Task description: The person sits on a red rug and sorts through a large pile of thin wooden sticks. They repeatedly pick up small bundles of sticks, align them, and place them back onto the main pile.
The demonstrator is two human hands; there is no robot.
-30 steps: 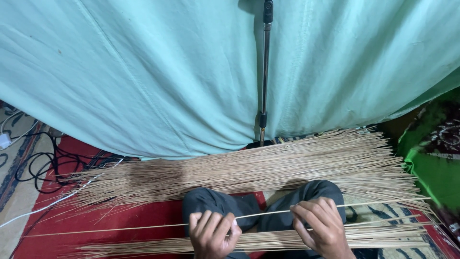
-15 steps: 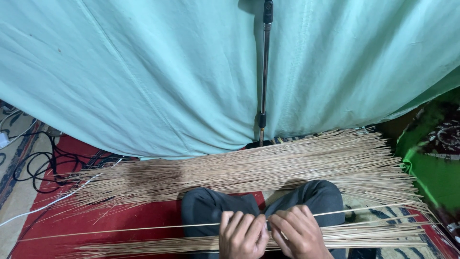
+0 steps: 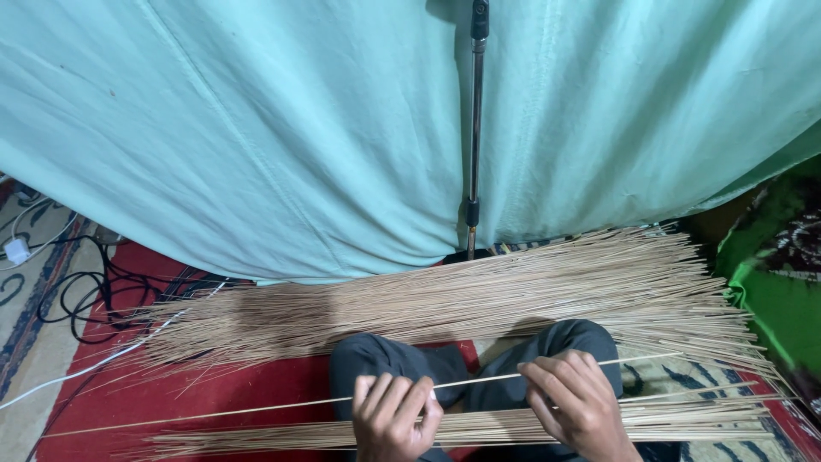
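Observation:
My left hand (image 3: 393, 417) and my right hand (image 3: 575, 402) both grip one long thin pale stick (image 3: 256, 409) that lies crosswise over my knees. The stick runs from the far left to past my right hand. Under my hands lies a flat bundle of similar thin sticks (image 3: 513, 425). A much larger heap of sticks (image 3: 479, 295) spreads across the floor beyond my knees. My legs in dark grey trousers (image 3: 385, 359) are bent in front of me.
A teal cloth sheet (image 3: 282, 137) hangs across the whole back. A dark metal stand pole (image 3: 475, 128) rises in front of it. Black and white cables (image 3: 85, 295) lie on the red patterned rug (image 3: 188, 398) at left. Green fabric (image 3: 778, 291) lies at right.
My hands came close together on the stick half a second ago and have now moved apart again. The stick has tilted slightly, its right end higher.

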